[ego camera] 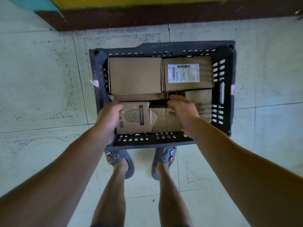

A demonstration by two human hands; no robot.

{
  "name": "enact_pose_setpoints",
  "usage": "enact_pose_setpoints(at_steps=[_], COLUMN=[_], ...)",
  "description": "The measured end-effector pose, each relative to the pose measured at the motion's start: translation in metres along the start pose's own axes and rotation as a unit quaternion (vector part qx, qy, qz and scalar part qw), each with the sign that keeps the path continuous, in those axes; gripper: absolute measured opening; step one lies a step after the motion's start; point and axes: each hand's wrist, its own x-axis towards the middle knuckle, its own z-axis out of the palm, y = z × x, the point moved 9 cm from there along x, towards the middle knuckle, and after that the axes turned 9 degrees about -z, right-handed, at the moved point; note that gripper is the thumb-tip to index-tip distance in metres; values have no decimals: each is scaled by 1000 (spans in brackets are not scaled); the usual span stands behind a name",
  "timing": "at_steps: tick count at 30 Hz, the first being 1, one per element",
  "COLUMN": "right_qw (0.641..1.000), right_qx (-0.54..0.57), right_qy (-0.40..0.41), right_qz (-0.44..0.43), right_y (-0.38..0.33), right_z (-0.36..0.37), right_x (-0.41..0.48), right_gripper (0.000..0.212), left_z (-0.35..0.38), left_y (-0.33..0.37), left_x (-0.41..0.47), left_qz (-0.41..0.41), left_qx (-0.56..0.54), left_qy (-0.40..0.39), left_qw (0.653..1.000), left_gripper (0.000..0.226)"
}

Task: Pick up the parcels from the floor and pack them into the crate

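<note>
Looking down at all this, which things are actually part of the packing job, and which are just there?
Part of the job:
- dark plastic crate
- fan-printed box, held by the left hand and right hand
- plain box
- labelled box
- box at the right wall

Just there:
- grey sandals
- tiled floor
- brown skirting

Dark slatted plastic crate [227, 89] holding brown cardboard parcels — both hands, left hand [109, 117] and right hand [182, 110], grip the fan-printed cardboard box [136, 119].
</note>
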Motion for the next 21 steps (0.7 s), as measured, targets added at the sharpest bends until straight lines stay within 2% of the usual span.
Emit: enact_pose_setpoints(at_steps=[4,5,6,10,15,21], right_qw=[1000,999,999,991,972,942], right_qx=[16,30,46,109,174,238], right_qy=[-17,-13,-3,64,128,198], right_qz=[7,13,10,-52,-94,-126], right_y=[-19,-25,-34,-84,-121,-122], right_z=[-41,-55,-71,-150,-220,-273], right_x=[-62,-80,-99,-175,-282,-389], right_gripper=[24,19,14,17,24,23], left_z=[9,11,13,19,31,79], left_y=[7,11,15,44,90,110], left_x=[-67,-89,-111,-209,-329,-433], left_qz=[29,44,57,103,194,242], left_qx=[12,20,24,31,84,108], left_qy=[-11,-21,-29,-64,-105,-165], left_qw=[999,999,998,992,972,950], left_gripper=[14,14,17,40,39,32])
